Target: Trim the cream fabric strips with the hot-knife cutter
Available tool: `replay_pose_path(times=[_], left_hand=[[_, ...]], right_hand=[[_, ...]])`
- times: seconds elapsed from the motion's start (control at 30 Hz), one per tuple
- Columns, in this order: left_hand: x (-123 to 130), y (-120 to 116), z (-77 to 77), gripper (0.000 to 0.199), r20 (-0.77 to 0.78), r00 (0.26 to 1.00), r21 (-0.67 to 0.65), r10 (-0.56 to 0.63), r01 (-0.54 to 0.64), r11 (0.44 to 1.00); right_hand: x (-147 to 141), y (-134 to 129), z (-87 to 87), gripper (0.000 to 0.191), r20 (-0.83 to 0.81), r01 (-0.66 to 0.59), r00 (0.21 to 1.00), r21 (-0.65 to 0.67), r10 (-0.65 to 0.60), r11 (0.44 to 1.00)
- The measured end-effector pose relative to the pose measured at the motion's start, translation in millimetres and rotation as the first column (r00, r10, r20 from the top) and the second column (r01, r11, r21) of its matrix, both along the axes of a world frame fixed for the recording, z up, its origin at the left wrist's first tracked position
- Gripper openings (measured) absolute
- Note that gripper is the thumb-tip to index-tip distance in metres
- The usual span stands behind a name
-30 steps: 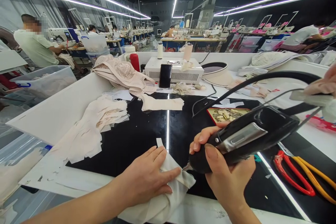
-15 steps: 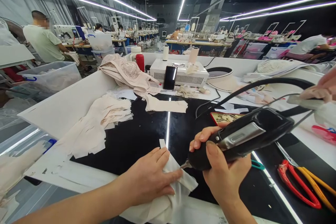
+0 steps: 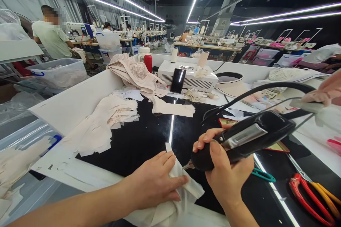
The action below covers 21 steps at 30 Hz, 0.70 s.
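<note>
My left hand (image 3: 157, 181) lies with its fingers stretched out on a pale cream fabric piece (image 3: 195, 186), pressing it against the black tabletop. A narrow strip end of the fabric sticks out past my fingertips. My right hand (image 3: 226, 170) is wrapped round a black corded handheld tool (image 3: 255, 131) with a metal plate on its side. The tool tilts down to the left, and its pointed metal tip (image 3: 189, 165) is beside my left index finger at the fabric. Whether the tip touches the cloth I cannot tell.
Stacked cream fabric pieces (image 3: 117, 113) lie on the left and bra parts (image 3: 130, 72) behind them. A phone (image 3: 178, 81) leans on a white vented box (image 3: 195, 83). Red-handled scissors (image 3: 306, 198) and a teal clip (image 3: 263, 175) lie right. Another person's hand (image 3: 326, 90) reaches in there.
The whole view has shifted slightly, so the table and background sit further right and a little lower. Both hands keep nearly the same pose, with the tool tip still beside the left index finger.
</note>
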State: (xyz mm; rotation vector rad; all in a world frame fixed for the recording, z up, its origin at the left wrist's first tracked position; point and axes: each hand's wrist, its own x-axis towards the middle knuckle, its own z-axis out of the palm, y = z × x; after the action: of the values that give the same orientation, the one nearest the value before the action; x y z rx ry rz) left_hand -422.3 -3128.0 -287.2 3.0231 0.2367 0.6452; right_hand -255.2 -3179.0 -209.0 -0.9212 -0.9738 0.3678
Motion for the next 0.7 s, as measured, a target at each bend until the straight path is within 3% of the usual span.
replay_pose_path(times=[0.7], left_hand=[[2.5,-3.2,-5.9,0.056,0.03,0.999,-0.021,0.021,-0.02,1.0]], right_hand=[[-5.8,21.7,5.5,0.037,-0.038,-0.012,0.999,0.049,0.014,0.999]])
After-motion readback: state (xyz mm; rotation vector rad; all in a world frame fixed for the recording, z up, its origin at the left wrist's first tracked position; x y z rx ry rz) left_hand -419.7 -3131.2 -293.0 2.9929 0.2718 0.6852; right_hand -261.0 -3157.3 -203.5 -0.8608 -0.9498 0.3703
